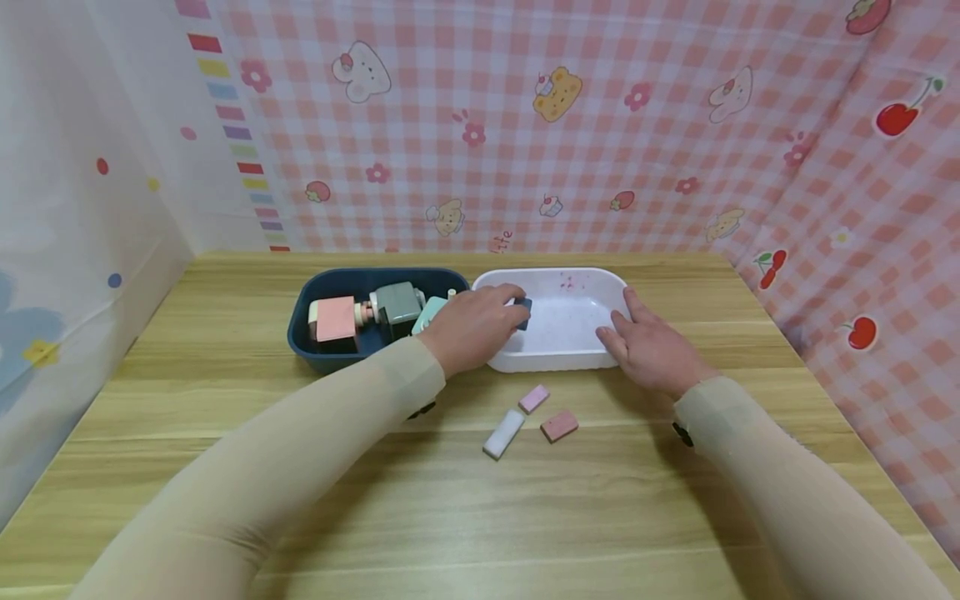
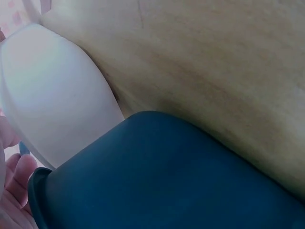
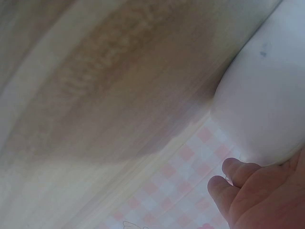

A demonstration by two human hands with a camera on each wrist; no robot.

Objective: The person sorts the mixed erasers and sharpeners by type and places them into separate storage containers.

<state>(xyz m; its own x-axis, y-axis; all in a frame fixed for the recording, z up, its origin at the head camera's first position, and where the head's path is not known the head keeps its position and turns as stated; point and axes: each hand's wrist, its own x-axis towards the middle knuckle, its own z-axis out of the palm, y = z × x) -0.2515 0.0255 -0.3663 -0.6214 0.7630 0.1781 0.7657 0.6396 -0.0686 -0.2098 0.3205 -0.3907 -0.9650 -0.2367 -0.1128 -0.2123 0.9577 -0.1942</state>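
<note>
My left hand [image 1: 480, 321] pinches a small dark blue block [image 1: 523, 315] over the left end of a white plastic tub [image 1: 551, 361]. In the left wrist view, its fingers show at the lower left edge, with a sliver of the blue block [image 2: 24, 149] between them. At the tub's right end my right hand [image 1: 654, 346] holds the rim, some fingers over the inside and others along the outer wall. Three small blocks lie on the table in front of the tub: a pale pink one [image 1: 534, 399], a white one [image 1: 503, 434] and a dusky pink one [image 1: 559, 426].
A dark blue tub [image 1: 322, 362] stands directly left of the white one. It holds a pink cube-shaped piece [image 1: 335, 319], a grey-green piece [image 1: 399, 306] and a mint piece [image 1: 431, 313] partly hidden by my left hand. Behind the wooden table [image 1: 480, 533] hangs a checked pink cloth [image 1: 480, 167].
</note>
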